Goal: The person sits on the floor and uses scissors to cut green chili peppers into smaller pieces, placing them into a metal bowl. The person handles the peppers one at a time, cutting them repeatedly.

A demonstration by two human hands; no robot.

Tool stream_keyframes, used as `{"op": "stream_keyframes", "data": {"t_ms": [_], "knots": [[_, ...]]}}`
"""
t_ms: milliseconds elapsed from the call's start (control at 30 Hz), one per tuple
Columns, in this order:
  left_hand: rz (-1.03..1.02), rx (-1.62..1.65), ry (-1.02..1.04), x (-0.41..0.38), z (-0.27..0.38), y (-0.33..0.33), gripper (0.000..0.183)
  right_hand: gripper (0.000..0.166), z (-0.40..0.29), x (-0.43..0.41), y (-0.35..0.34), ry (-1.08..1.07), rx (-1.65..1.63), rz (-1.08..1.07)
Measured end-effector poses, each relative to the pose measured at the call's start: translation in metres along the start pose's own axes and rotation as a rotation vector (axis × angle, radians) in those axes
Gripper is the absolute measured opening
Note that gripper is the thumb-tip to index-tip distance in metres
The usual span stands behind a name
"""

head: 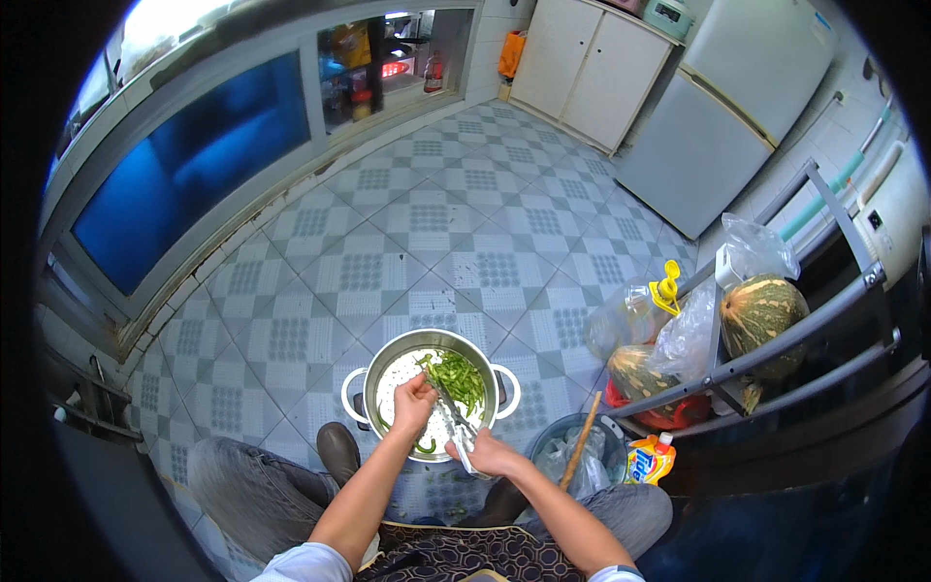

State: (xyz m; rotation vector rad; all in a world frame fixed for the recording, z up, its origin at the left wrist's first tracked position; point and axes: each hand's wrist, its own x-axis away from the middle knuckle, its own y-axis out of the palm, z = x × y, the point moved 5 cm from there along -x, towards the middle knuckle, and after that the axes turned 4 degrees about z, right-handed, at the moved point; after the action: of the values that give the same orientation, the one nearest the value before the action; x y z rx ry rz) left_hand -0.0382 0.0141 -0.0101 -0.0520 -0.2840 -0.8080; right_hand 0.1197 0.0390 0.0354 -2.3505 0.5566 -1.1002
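Between my feet on the floor stands a round metal steamer pot (374,364) with two white loop handles. Its perforated bottom holds a heap of cut green peppers (458,378), mostly at the right. A curved green pepper piece (426,446) lies near the front wall. My left hand (413,401) is above the pot, its fingertips pinching a green pepper (425,359). My right hand (489,452) grips the pale handles of a pair of scissors (456,415), whose dark blades point up and left towards the left fingertips.
Right of the pot is a grey bin (544,444) with a plastic liner and a wooden stick (582,444). Beside it stands a Tide pouch (647,460). A metal rack (793,313) holds a pumpkin (764,313); a clear plastic bottle (618,320) lies nearby. A fridge (713,131) stands farther back.
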Motion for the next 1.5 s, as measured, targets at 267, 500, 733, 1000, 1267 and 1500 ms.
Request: {"op": "stream_keyframes", "data": {"t_ms": [267, 500, 733, 1000, 1267, 1500], "knots": [[-0.029, 0.019, 0.009, -0.005, -0.017, 0.004, 0.035, 0.062, -0.002, 0.004, 0.001, -0.052, -0.15, -0.023], [0.013, -0.439, 0.043, -0.011, -0.023, -0.001, 0.038, 0.062, 0.011, -0.002, 0.01, 0.104, -0.111, -0.061], [0.036, -0.725, 0.076, 0.002, 0.0, 0.008, 0.044, 0.065, 0.019, -0.003, 0.012, 0.116, -0.152, -0.044], [0.005, 0.098, -0.213, -0.022, -0.025, -0.015, 0.048, 0.066, 0.024, -0.014, 0.015, -0.075, -0.056, 0.098], [-0.009, 0.212, -0.222, -0.011, -0.009, -0.011, 0.04, 0.079, 0.02, -0.008, 0.015, 0.041, 0.009, 0.009], [-0.046, 0.149, -0.131, -0.013, -0.013, -0.003, 0.037, 0.089, 0.044, -0.026, 0.031, -0.016, 0.001, 0.051]]}}
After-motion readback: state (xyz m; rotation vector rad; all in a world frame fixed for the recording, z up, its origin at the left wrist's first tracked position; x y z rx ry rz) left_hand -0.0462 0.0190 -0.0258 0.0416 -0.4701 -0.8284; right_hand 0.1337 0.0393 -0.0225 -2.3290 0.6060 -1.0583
